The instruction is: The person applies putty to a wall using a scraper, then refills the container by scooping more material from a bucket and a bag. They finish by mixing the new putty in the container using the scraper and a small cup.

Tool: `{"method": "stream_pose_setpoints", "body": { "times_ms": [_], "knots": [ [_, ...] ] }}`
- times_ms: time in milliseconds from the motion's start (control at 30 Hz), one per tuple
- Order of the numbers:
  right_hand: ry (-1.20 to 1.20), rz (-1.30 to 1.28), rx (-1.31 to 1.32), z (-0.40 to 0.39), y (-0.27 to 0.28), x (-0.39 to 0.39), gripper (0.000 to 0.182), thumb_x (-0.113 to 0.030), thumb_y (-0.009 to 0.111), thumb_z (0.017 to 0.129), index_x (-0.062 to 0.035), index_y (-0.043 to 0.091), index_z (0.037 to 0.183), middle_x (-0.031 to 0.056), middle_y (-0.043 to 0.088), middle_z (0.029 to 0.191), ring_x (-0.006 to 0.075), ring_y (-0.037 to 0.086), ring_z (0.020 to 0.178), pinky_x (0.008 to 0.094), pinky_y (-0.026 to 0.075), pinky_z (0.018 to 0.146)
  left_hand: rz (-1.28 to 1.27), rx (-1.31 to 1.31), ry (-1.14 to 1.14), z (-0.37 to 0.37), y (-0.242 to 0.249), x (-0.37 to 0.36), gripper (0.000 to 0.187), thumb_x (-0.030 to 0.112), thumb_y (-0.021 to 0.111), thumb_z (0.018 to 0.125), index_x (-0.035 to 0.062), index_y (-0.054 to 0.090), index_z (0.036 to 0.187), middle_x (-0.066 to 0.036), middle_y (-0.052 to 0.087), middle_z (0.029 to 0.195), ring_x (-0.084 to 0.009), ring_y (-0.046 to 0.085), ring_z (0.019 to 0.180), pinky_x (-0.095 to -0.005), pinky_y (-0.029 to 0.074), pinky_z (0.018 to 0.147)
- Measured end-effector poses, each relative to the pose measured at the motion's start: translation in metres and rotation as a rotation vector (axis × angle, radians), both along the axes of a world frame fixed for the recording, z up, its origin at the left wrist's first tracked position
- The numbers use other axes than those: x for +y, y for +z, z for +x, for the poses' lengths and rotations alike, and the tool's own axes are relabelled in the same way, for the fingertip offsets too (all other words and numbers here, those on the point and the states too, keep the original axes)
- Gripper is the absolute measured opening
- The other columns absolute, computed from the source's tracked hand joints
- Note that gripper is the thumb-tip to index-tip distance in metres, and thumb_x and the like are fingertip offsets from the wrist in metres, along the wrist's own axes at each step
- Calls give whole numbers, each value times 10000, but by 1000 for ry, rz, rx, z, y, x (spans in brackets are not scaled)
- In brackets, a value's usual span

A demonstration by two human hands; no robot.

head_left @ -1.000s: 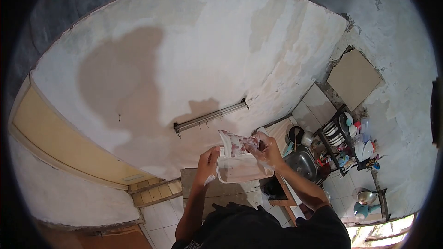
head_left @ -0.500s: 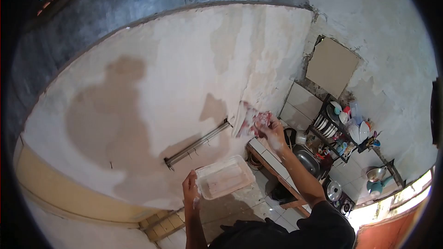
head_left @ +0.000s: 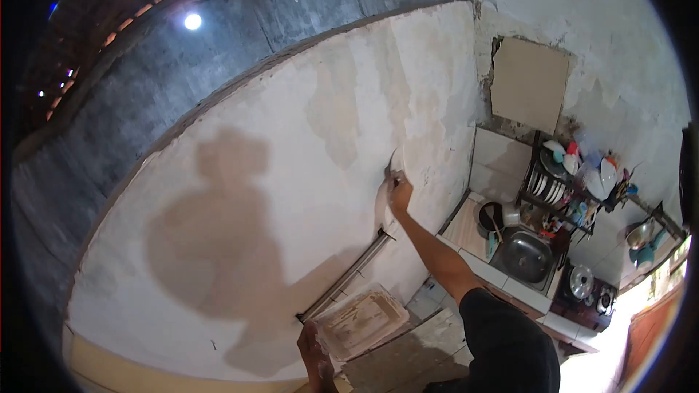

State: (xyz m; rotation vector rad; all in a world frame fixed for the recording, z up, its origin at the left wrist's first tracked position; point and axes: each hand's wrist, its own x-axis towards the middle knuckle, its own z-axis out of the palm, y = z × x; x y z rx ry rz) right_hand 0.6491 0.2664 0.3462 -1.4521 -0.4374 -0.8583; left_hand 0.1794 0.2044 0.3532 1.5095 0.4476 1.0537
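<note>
Okay, hands well apart. Right hand (head_left: 400,193) raised, arm stretched out, fist closed on a thin flat spreader (head_left: 397,161) at the patchy white wall (head_left: 342,204); exact blade contact can't be told, mostly hidden by fingers. Left hand (head_left: 314,356) low, clamped on near-left edge of a shallow rectangular tray (head_left: 373,336), tilted, pale with beige streaks inside. Metal hook rail (head_left: 342,279) on wall, between spreader and tray. Off to the right: tiled table (head_left: 484,268) with steel sink (head_left: 526,251), black pan (head_left: 490,220) just beside it; plates (head_left: 547,188) racked above, stove with a pot lid (head_left: 581,282) farther right.
</note>
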Motion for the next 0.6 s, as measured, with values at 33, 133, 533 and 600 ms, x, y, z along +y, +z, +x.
{"method": "stream_pose_setpoints", "body": {
  "times_ms": [33, 133, 533, 600],
  "knots": [
    [51, -45, 85, -13, -8, 4, 97, 23, 568, 811, 10, 493, 750, 146, 580, 624, 213, 461, 491, 286, 420, 517, -178, 36, 76, 3, 4, 0, 834, 639, 553, 826, -32, 431, 1306, -110, 489, 1261, -231, 397, 1261, -395, 286, 1065],
    [250, -30, 185, -35, -26, -27, 101, 85, 520, 802, 14, 478, 744, 126, 555, 611, 138, 457, 539, 292, 418, 523, -536, 85, 92, 20, -2, 20, 399, 232, 553, 953, -4, 459, 1261, -82, 539, 1202, -169, 499, 1110, -306, 382, 979],
    [134, -22, 284, 57, -21, -47, 131, 91, 494, 805, 6, 503, 904, 113, 591, 705, 194, 608, 658, 278, 468, 614, -449, 88, -156, 93, 26, 19, 306, 318, 581, 916, 65, 586, 1089, 9, 559, 985, -125, 529, 945, -258, 401, 873],
    [148, -196, 324, 25, -21, -52, 195, 124, 464, 768, -5, 517, 905, 165, 627, 750, 311, 660, 718, 323, 490, 623, -509, 91, -118, 103, 30, 14, 279, 318, 585, 913, 75, 585, 1050, 16, 546, 953, -123, 521, 919, -268, 405, 862]
  ]
}}
